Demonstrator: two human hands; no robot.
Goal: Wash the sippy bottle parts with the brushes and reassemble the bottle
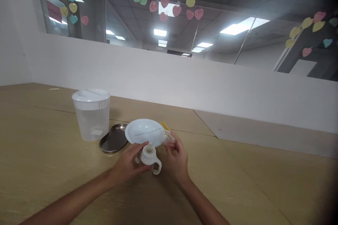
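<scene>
My left hand (130, 163) is wrapped round the left side of a small bottle (148, 155) with a white collar and a white loop handle on its right. The bottle's top opening faces up. Just right of it, my right hand (177, 156) pinches a small clear piece (169, 137) between thumb and fingers; its exact shape is hard to make out. Behind both hands lies a white oval plate (144, 128) with a thin rod (148, 132) across it. Yellow sticks (165, 126) show at the plate's right edge.
A translucent bucket (91, 116) with a white lid stands at the left. Between it and the plate is a kidney-shaped metal tray (113, 139). A white wall (148, 74) rises behind the wooden table (224, 182), with windows bearing heart-shaped notes above.
</scene>
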